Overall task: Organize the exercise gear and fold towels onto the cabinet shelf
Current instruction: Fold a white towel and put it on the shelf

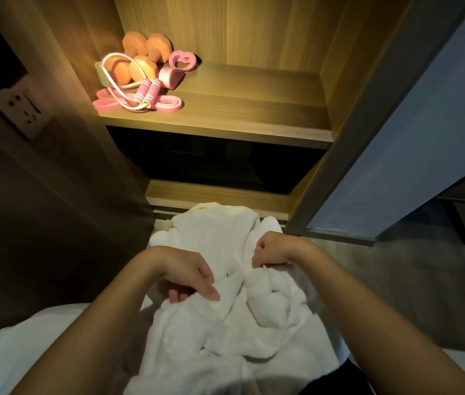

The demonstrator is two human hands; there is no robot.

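Observation:
A crumpled white towel (219, 317) lies in a heap in front of me, reaching down to the cabinet's foot. My left hand (188, 276) pinches a fold of it near the middle. My right hand (272, 250) is a fist closed on another edge, lifted slightly. On the lit wooden cabinet shelf (239, 109), at its left end, sit orange dumbbells (140, 57), a pink skipping rope (147, 92), a flat pink resistance band (168, 105) and pink grip rings (181, 62).
The shelf's middle and right side hold nothing. A dark compartment (211, 161) lies under it, with a lower wooden ledge (214, 195). A sliding door (396, 138) stands at the right. A wall socket (21, 108) is on the left. White bedding (40, 352) is at bottom left.

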